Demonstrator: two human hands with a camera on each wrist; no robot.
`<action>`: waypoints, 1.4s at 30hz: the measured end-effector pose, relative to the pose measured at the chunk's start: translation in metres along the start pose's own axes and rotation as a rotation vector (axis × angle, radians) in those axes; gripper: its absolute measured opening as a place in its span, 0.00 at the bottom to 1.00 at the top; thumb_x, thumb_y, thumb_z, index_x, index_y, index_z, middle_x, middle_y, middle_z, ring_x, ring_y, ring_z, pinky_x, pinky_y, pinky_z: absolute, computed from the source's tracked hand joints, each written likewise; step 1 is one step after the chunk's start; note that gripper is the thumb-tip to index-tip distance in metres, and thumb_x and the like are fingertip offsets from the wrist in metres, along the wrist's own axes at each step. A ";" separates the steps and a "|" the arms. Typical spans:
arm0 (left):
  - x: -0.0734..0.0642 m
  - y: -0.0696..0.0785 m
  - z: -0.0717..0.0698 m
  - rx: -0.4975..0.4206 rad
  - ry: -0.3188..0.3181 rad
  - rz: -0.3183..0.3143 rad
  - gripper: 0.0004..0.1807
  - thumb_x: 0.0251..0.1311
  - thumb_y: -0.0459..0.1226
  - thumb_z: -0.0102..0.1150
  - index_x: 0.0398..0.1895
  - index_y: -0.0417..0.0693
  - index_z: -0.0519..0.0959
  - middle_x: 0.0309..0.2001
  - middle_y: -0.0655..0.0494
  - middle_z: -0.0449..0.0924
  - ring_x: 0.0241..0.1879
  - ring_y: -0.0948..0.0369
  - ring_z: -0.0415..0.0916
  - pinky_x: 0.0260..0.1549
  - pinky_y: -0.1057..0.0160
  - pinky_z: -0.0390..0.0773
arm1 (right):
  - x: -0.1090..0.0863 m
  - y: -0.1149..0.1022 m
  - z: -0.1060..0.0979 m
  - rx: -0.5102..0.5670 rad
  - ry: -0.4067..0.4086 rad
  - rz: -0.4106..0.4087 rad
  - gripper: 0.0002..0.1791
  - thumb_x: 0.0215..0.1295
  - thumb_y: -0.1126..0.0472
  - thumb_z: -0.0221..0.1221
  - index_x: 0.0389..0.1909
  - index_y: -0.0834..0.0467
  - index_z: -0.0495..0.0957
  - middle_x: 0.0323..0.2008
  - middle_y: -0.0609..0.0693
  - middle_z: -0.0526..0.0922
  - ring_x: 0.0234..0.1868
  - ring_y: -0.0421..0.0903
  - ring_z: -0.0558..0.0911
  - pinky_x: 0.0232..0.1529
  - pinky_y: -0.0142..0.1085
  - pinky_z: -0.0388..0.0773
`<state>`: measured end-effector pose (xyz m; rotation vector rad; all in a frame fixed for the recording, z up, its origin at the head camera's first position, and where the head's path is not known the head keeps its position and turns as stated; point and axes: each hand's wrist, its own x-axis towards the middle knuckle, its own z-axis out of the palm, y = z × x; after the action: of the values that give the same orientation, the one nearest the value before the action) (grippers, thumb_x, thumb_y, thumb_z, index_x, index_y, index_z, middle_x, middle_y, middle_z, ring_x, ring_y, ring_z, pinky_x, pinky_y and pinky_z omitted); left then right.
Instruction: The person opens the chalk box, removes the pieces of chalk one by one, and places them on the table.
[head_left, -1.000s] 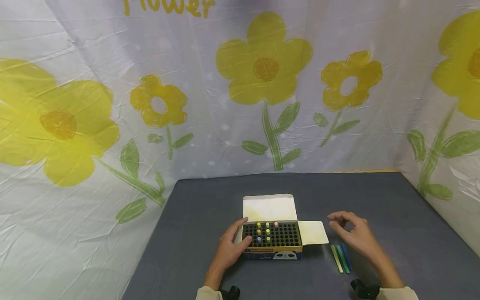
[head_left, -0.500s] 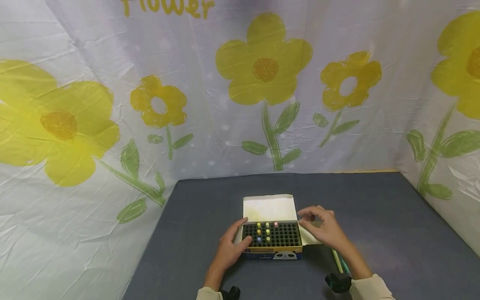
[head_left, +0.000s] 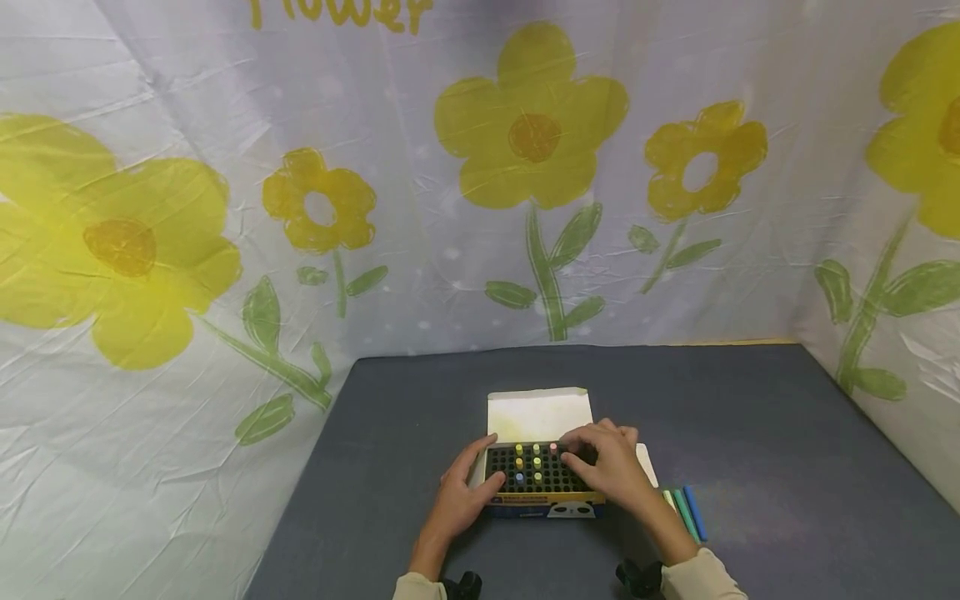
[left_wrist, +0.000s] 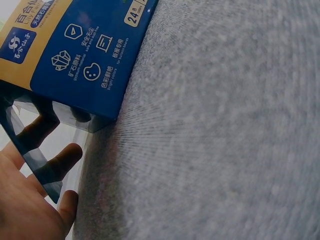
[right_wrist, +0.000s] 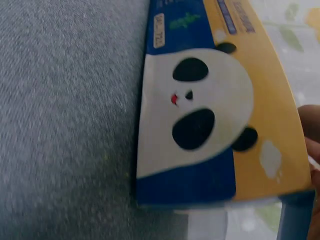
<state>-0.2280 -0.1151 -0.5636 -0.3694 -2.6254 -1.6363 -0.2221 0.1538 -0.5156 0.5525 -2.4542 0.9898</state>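
An opened chalk box, blue and yellow with a panda on its front, stands on the dark table. Its black holed insert holds several upright chalks in yellow, orange, blue and pink. My left hand holds the box at its left end, thumb over the front corner and index finger at the back one. Over the insert's right part is my right hand, thumb and index finger slightly apart, fingertips right beside the pink chalk. No chalk shows between them. In the right wrist view, only part of that hand shows.
Pale yellow, green and blue chalks lie side by side on the table right of the box. The white lid stands open behind it, and a side flap sticks out right, partly covered by my right hand. A flower-printed curtain hangs behind.
My right hand has moved left from above the loose chalks, across the side flap, to the box. The left hand and the box have stayed in place.
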 end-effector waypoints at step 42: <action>0.000 -0.002 0.001 -0.012 0.017 -0.004 0.32 0.62 0.50 0.66 0.70 0.77 0.71 0.72 0.56 0.71 0.65 0.48 0.71 0.51 0.42 0.74 | 0.011 -0.023 0.022 -0.067 0.111 0.211 0.07 0.56 0.62 0.74 0.29 0.50 0.84 0.22 0.43 0.84 0.33 0.44 0.70 0.52 0.59 0.51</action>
<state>-0.2286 -0.1151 -0.5661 -0.3490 -2.6079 -1.6492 -0.2249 0.1203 -0.5109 0.2135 -2.4723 0.9852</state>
